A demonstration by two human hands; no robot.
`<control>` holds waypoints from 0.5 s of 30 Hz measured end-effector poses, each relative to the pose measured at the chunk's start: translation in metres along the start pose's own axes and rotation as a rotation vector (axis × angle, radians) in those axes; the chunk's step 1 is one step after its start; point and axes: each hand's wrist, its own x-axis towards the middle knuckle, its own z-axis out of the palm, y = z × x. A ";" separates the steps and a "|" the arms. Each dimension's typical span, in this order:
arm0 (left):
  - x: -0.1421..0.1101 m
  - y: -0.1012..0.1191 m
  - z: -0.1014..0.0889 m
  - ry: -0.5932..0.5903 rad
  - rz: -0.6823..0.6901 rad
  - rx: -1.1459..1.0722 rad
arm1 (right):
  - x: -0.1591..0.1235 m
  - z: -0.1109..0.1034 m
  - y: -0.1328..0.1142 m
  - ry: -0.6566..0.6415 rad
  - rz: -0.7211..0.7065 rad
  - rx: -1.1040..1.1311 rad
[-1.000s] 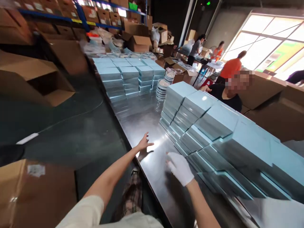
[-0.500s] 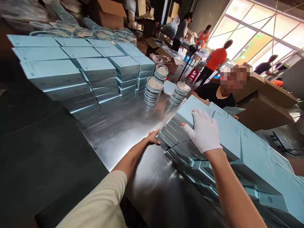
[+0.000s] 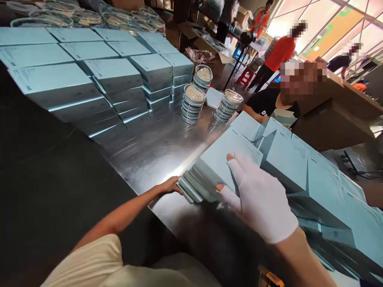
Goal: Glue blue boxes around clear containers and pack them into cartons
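A stack of pale blue flat boxes [image 3: 226, 149] is between my two hands on the metal table [image 3: 149, 147]. My bare left hand [image 3: 172, 185] is closed around the stack's left end, its fingers mostly hidden. In a white glove with bare fingertips, my right hand [image 3: 260, 199] presses on the top and near side of the same stack, thumb and forefinger spread over it. Just right of this stack, more pale blue boxes [image 3: 287, 155] stand in piles, with a gap between.
Box piles [image 3: 110, 75] cover the table's far left, with wrapped clear-lidded round items [image 3: 86, 18] behind. Short stacks of round clear-lidded containers [image 3: 193, 101] stand mid-table. A person in black [image 3: 266, 101] sits opposite, holding a pale box [image 3: 284, 117]. Other people work behind.
Both hands have drawn the stack of boxes toward me and leftward, away from the neighbouring piles. The person opposite now holds the pale piece opened up rather than flat.
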 end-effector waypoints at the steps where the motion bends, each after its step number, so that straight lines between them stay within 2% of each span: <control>1: -0.025 -0.001 -0.015 -0.070 -0.034 -0.011 | -0.006 -0.011 -0.012 -0.020 0.032 -0.011; 3: -0.064 0.001 -0.052 -0.198 -0.109 -0.011 | -0.017 -0.031 -0.034 -0.137 0.141 -0.037; 5: -0.084 0.008 -0.091 -0.307 -0.187 -0.005 | -0.031 -0.045 -0.047 -0.323 0.287 -0.039; 7: -0.090 0.018 -0.123 -0.376 -0.242 -0.001 | -0.051 -0.049 -0.053 -0.504 0.438 0.002; 9: -0.086 0.031 -0.142 -0.354 -0.259 0.007 | -0.084 -0.041 -0.053 -0.624 0.570 0.074; 12: -0.078 0.053 -0.144 -0.208 -0.267 0.104 | -0.156 -0.003 -0.046 -0.671 0.827 0.217; 14: -0.074 0.066 -0.131 -0.174 -0.299 0.212 | -0.209 0.035 -0.040 -0.574 1.066 0.371; 15: -0.072 0.072 -0.121 -0.184 -0.321 0.250 | -0.234 0.055 -0.038 -0.482 1.205 0.492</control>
